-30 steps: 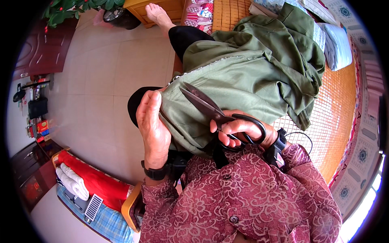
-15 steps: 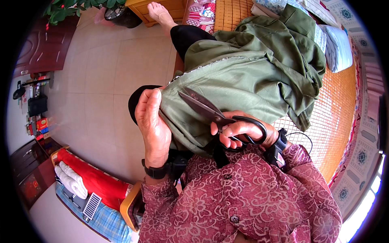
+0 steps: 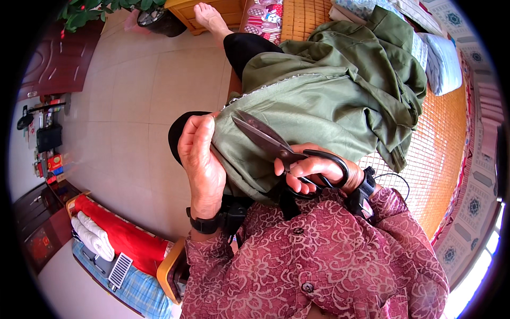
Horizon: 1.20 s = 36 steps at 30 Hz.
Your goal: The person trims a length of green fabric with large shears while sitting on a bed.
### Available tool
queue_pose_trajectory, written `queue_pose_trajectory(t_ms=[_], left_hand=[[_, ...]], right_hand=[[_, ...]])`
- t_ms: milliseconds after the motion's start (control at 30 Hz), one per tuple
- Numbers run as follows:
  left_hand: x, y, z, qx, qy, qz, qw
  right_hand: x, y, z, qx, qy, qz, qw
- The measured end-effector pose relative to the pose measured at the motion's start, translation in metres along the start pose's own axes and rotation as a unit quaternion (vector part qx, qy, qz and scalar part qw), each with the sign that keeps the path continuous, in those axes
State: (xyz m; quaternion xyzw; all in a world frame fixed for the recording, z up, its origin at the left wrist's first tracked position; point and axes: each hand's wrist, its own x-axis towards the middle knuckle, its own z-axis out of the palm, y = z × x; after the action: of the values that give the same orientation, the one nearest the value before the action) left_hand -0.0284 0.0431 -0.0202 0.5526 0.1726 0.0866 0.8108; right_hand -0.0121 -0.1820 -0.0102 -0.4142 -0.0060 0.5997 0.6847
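A large olive-green cloth (image 3: pixel 313 111) lies over my lap and spreads to the right; a frayed, whitish raw edge runs across it. My left hand (image 3: pixel 204 165) is closed at the cloth's left end, pinching its edge between thumb and fingers. Black-handled scissors (image 3: pixel 261 136) are in my right hand (image 3: pixel 324 169), with fingers through the handle loops. Their dark blades lie nearly together above the cloth, pointing up and left toward my left hand. Whether the tips touch the fabric, I cannot tell.
I sit on the edge of a tiled mat (image 3: pixel 430 154). Folded bedding (image 3: pixel 443 64) is stacked at the far right. A potted plant (image 3: pixel 162 21) and a wooden cabinet (image 3: pixel 196 16) stand far ahead. At lower left is a seat with a red cover (image 3: pixel 125 226).
The scissors have shifted very slightly up and left. My left hand has moved a touch to the right, still pinching the cloth. The rest looks the same.
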Motion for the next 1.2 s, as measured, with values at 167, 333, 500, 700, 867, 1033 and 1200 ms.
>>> queue_pose_trajectory(t_ms=[167,333,500,700,867,1033,1200], left_hand=[[0.0003,0.0009,0.0013,-0.003,-0.006,0.002,1.0],[-0.0004,0.0012,0.0016,-0.011,0.002,-0.009,1.0],[-0.0007,0.0002,-0.0006,-0.014,-0.001,-0.002,1.0],[-0.0006,-0.0001,-0.0004,-0.017,0.001,-0.005,1.0],[-0.0009,0.0008,0.0,-0.019,0.002,-0.004,1.0],[-0.0007,0.0001,0.0008,-0.02,0.004,0.0,1.0],[-0.002,-0.0009,-0.0017,-0.004,0.0,-0.01,1.0]], right_hand=[[0.0004,-0.0004,0.0002,0.003,-0.001,-0.005,1.0],[-0.0008,0.0001,0.0006,0.012,-0.006,0.001,1.0],[0.0004,0.0034,-0.0007,0.024,-0.002,0.004,1.0],[0.0006,0.0001,0.0008,0.014,0.002,0.009,1.0],[0.0021,-0.0015,0.0034,0.025,0.019,0.013,0.999],[0.0039,-0.0008,0.0021,0.036,0.012,0.004,0.999],[0.0069,-0.0019,0.0035,0.023,0.007,-0.01,1.0]])
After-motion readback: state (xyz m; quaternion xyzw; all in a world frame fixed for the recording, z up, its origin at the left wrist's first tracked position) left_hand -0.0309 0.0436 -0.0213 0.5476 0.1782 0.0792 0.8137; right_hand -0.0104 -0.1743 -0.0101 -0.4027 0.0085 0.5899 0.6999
